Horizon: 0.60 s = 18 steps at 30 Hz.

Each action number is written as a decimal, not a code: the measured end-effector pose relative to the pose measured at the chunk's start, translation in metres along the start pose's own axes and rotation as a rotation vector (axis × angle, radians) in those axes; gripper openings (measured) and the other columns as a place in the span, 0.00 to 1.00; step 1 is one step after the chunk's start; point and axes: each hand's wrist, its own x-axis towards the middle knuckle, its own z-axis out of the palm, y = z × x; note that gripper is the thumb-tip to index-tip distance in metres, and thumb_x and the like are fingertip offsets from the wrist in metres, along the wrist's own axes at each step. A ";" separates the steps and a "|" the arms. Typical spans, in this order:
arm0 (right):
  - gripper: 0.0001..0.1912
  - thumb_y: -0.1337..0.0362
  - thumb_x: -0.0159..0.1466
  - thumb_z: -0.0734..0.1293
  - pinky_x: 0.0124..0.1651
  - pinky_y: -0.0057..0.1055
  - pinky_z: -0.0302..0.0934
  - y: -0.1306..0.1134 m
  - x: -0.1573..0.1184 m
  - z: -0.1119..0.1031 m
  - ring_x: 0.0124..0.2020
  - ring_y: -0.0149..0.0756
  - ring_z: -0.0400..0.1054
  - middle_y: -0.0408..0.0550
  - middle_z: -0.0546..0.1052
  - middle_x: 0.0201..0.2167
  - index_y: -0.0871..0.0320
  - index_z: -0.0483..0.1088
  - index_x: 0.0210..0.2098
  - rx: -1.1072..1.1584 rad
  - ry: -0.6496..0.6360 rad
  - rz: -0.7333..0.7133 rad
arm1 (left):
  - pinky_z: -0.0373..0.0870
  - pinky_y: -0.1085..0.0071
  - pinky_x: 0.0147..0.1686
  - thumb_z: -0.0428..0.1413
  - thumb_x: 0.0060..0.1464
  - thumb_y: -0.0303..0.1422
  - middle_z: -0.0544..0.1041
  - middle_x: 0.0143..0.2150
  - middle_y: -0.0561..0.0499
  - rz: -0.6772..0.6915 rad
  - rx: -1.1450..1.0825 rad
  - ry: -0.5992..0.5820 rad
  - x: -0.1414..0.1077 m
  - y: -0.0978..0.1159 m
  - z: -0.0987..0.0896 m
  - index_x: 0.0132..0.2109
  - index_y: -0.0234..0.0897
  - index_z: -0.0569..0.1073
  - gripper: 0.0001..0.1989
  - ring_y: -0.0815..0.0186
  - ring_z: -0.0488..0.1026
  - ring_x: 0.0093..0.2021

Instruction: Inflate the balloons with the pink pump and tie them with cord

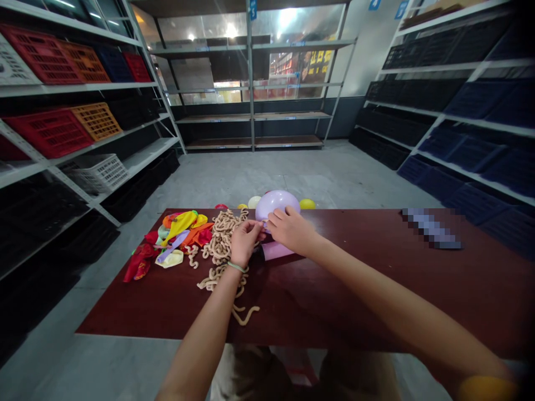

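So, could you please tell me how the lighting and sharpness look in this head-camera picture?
Head view: ceiling lights glare in the glass behind the far shelves; shelf lines bow near the edges; a pixelated patch lies on the dark red table; both hands, left and right, look sharp.

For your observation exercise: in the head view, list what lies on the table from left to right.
Pile of uninflated balloons → tan curly cord → left hand → right hand at the inflated lilac balloon → blurred patch.

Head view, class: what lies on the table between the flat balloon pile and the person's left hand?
Curly tan cord, heaped between the flat balloon pile and left hand; head view shows it.
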 end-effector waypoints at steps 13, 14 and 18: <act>0.08 0.66 0.66 0.63 0.45 0.38 0.59 -0.015 -0.008 0.012 0.42 0.40 0.62 0.54 0.71 0.44 0.60 0.73 0.40 0.309 0.031 0.083 | 0.68 0.73 0.27 0.60 0.53 0.45 0.77 0.25 0.53 0.181 0.320 0.165 -0.001 -0.003 -0.006 0.35 0.37 0.77 0.14 0.67 0.74 0.25; 0.07 0.67 0.65 0.64 0.45 0.38 0.60 -0.014 -0.008 0.013 0.42 0.40 0.62 0.54 0.71 0.44 0.60 0.73 0.40 0.319 0.034 0.067 | 0.67 0.73 0.27 0.60 0.54 0.45 0.76 0.24 0.53 0.180 0.318 0.169 -0.001 -0.003 -0.007 0.35 0.37 0.77 0.14 0.67 0.74 0.25; 0.05 0.69 0.62 0.64 0.45 0.37 0.60 -0.006 -0.008 0.006 0.42 0.40 0.62 0.53 0.72 0.41 0.60 0.72 0.35 0.352 0.020 0.049 | 0.65 0.74 0.25 0.58 0.56 0.45 0.75 0.23 0.54 0.196 0.344 0.121 -0.002 -0.001 -0.007 0.37 0.38 0.76 0.14 0.67 0.72 0.23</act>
